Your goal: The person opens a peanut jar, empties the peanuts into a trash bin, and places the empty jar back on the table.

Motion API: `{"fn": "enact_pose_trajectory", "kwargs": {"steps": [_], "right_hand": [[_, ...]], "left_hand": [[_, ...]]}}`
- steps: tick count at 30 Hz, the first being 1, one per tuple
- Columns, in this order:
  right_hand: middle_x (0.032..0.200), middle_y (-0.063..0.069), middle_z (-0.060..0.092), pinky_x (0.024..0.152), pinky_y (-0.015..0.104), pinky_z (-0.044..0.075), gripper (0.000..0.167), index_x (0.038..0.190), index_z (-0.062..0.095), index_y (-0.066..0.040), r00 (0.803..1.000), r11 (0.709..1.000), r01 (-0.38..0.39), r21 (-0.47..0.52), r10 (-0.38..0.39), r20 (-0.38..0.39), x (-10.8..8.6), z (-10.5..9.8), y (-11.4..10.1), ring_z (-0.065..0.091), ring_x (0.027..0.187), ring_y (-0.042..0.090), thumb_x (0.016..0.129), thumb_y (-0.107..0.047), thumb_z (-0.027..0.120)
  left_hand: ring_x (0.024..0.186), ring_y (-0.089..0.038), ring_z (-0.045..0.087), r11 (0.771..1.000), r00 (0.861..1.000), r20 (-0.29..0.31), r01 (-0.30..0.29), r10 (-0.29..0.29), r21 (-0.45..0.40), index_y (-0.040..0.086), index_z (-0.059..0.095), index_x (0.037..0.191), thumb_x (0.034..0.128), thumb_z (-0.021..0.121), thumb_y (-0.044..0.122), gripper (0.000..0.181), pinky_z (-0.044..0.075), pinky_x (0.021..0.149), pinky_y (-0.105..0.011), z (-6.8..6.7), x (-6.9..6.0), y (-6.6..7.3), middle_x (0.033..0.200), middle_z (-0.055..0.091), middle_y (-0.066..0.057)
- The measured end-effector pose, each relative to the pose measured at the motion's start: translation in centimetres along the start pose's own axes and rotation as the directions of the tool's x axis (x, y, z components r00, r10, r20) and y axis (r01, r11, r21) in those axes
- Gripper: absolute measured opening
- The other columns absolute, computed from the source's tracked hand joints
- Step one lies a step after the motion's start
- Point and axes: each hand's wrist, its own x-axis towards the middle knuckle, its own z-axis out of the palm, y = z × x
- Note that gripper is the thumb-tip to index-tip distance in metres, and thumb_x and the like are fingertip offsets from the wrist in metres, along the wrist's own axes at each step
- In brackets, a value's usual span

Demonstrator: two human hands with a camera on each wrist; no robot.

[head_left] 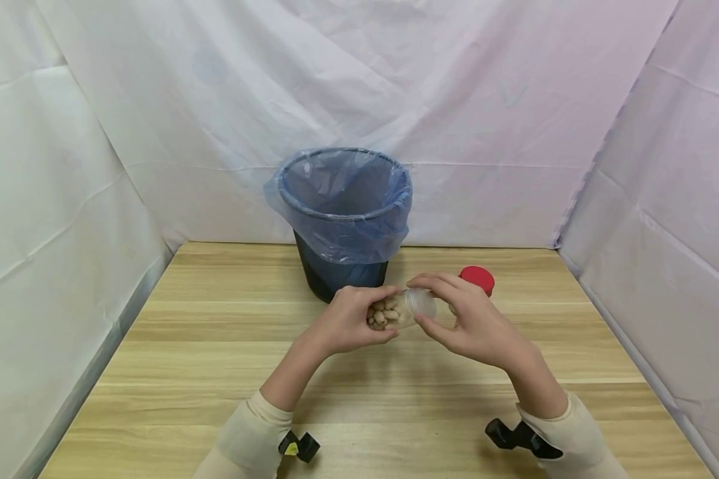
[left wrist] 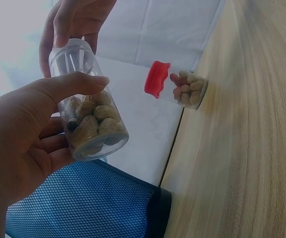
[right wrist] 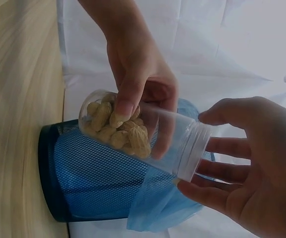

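In the head view, a clear jar was held above the counter, just right of the centre of the frame, tilted well over, with unshelled peanuts gathered toward its base. The jar's body was clasped by the left grip, thumb on one side and fingers on the other; its ringed end was pinched between thumb and fingertips by the right grip. Whether that end was closed by a clear lid or was bare could not be told. A bin lined with a blue bag was placed behind the hands, in the middle of the frame, and a second jar, topped by a red lid, was set near the right grip.

Some risks were judged possible — if the ringed end were open and tipped lower, peanuts could be spilled across the counter; if the smooth wall were held too lightly, the jar could be spun or dropped. The second jar could be knocked over, were the right grip swung outward.

No brand, label or writing could be read on either jar or the bin; on the left wrist device only a yellow patch was seen — no letters could be made out
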Motion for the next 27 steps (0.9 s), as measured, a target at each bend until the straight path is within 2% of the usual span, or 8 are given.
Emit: {"fn": "enact_pose_trajectory", "kwargs": {"steps": [5,9,12,18,21,27], "right_hand": [[0.136,0.002,0.072,0.092,0.038,0.066,0.054,0.141,0.068,-0.011,0.995,0.996,-0.086,0.02,0.087,-0.039,-0.09,0.03,-0.23,0.072,0.117,0.018,0.092,-0.023,0.088],[0.13,0.004,0.075,0.086,0.036,0.067,0.05,0.139,0.07,-0.011,0.982,0.983,-0.17,0.07,0.175,-0.072,-0.2,-0.01,-0.6,0.077,0.106,0.017,0.094,-0.025,0.087],[0.126,0.003,0.077,0.083,0.036,0.067,0.047,0.136,0.071,-0.012,0.977,0.978,-0.193,0.079,0.199,-0.073,-0.2,-0.01,-0.77,0.079,0.099,0.016,0.095,-0.027,0.086],[0.125,0.003,0.077,0.084,0.035,0.067,0.045,0.135,0.072,-0.011,0.98,0.98,-0.183,0.073,0.187,-0.062,-0.21,0.09,-0.78,0.078,0.096,0.014,0.094,-0.024,0.086],[0.126,0.002,0.077,0.085,0.034,0.067,0.045,0.135,0.072,-0.01,0.985,0.984,-0.161,0.074,0.165,-0.057,-0.18,0.09,-0.66,0.077,0.101,0.013,0.093,-0.02,0.087],[0.128,-0.001,0.075,0.09,0.036,0.066,0.045,0.134,0.071,-0.009,0.997,0.997,-0.063,0.047,0.064,-0.036,-0.09,0.0,-0.18,0.073,0.11,0.014,0.091,-0.012,0.087]], "left_hand": [[0.098,-0.014,0.074,1.0,1.0,-0.008,-0.009,0.009,0.005,0.008,0.071,0.141,0.083,0.095,0.027,0.065,0.062,0.084,-0.032,-0.06,0.06,0.08,0.125,0.079,-0.006],[0.099,-0.014,0.075,1.0,1.0,-0.009,-0.002,0.002,0.002,0.008,0.071,0.141,0.0829,0.096,0.027,0.066,0.062,0.085,-0.032,-0.03,0.04,0.08,0.125,0.079,-0.006],[0.099,-0.014,0.074,1.0,1.0,-0.009,0.002,-0.002,0.005,0.007,0.071,0.141,0.0828,0.096,0.026,0.066,0.062,0.085,-0.032,-0.02,0.02,0.1,0.124,0.079,-0.006],[0.097,-0.013,0.074,1.0,1.0,-0.009,0.0,0.0,0.002,0.008,0.071,0.14,0.0825,0.096,0.026,0.065,0.062,0.084,-0.033,-0.07,0.02,0.17,0.123,0.079,-0.006],[0.096,-0.013,0.074,1.0,1.0,-0.008,-0.001,0.001,-0.005,0.007,0.071,0.14,0.0827,0.096,0.025,0.065,0.062,0.083,-0.033,-0.05,0.03,0.14,0.122,0.08,-0.006],[0.095,-0.014,0.073,1.0,1.0,-0.001,-0.002,0.002,-0.005,0.006,0.071,0.141,0.0836,0.095,0.025,0.065,0.061,0.083,-0.031,-0.08,0.01,0.11,0.122,0.079,-0.006]]}}
